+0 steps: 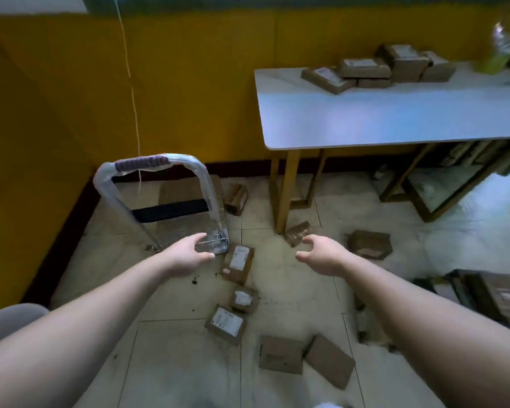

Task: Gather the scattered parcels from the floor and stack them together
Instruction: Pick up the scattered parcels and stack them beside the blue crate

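Pale tiled floor (292, 298) against a yellow wall (189, 83). At least eight brown parcels (238, 263) lie scattered across centre and lower frame. One white table (395, 119), upper right, bears a parcel pile (364, 69). One hand trolley (159, 163), centre left. Left hand (189, 254) and right hand (321, 256) reach forward, fingers apart, empty.

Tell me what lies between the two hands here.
In the head view, a parcel with a white label lies on the floor between the left hand and right hand, nearer the left; neither hand touches it.
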Demonstrator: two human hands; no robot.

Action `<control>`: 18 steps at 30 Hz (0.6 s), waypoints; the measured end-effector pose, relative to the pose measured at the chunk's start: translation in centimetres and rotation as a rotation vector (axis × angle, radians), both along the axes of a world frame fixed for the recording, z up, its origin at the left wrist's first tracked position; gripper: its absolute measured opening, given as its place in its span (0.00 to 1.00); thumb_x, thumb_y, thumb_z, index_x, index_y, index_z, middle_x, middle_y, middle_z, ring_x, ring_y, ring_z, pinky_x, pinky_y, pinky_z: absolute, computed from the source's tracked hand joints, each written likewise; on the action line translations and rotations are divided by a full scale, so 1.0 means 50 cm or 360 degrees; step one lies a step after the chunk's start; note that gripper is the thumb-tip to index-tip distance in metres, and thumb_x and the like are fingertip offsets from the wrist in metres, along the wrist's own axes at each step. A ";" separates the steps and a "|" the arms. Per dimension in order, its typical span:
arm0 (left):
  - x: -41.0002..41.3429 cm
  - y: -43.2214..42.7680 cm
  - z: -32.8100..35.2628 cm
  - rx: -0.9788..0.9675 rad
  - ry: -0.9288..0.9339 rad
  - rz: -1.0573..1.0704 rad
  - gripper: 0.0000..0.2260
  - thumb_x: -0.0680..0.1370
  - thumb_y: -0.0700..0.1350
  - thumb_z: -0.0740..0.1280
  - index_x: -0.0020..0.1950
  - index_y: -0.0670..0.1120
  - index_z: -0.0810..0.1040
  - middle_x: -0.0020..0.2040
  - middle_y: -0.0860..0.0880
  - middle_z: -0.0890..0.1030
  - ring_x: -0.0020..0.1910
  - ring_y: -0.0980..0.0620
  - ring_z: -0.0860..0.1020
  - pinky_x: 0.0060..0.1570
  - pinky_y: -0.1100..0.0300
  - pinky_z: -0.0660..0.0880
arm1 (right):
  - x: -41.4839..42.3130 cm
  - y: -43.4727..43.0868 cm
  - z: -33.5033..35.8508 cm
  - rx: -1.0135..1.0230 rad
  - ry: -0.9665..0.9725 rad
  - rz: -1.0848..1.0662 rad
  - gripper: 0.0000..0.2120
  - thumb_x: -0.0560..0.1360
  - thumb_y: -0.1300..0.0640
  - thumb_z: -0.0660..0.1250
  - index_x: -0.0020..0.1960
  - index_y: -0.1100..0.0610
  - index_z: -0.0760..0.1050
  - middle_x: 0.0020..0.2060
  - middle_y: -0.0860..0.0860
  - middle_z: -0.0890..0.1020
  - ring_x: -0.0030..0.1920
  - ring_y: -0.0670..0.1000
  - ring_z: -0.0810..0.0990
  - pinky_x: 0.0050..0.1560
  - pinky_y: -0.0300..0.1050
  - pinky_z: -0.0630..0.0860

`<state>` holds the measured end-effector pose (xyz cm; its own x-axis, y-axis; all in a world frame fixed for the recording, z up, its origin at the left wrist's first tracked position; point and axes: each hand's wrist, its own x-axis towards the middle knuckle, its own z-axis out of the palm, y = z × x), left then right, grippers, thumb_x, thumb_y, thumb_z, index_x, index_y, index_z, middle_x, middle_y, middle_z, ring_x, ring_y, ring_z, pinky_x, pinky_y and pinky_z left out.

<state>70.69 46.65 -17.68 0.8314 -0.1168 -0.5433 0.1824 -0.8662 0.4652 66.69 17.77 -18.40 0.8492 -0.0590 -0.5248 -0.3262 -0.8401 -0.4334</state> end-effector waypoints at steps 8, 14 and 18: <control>0.029 0.052 -0.246 0.0036 0.0216 -0.0099 0.30 0.78 0.52 0.65 0.77 0.50 0.58 0.76 0.47 0.62 0.73 0.48 0.62 0.68 0.57 0.60 | -0.001 0.123 -0.229 0.0065 0.0247 -0.0043 0.28 0.79 0.46 0.61 0.75 0.55 0.61 0.72 0.53 0.68 0.70 0.54 0.68 0.67 0.48 0.66; 0.047 0.095 -0.598 0.0109 0.0324 0.0074 0.30 0.78 0.53 0.65 0.77 0.52 0.58 0.75 0.46 0.63 0.71 0.45 0.66 0.66 0.53 0.65 | 0.049 0.201 -0.570 0.0235 0.0400 -0.0131 0.26 0.79 0.48 0.62 0.74 0.55 0.63 0.69 0.54 0.71 0.62 0.52 0.74 0.55 0.42 0.70; 0.064 0.120 -0.863 0.0045 0.0367 0.0219 0.29 0.78 0.50 0.66 0.76 0.51 0.58 0.76 0.45 0.62 0.71 0.43 0.66 0.65 0.49 0.66 | 0.058 0.256 -0.840 0.0413 0.0365 -0.0156 0.20 0.78 0.51 0.63 0.69 0.51 0.69 0.63 0.51 0.77 0.50 0.47 0.74 0.46 0.41 0.70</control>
<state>73.87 52.66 -60.86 0.6920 0.0067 -0.7218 0.3976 -0.8381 0.3734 69.62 30.58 -60.41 0.7043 0.0256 -0.7094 -0.5135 -0.6717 -0.5340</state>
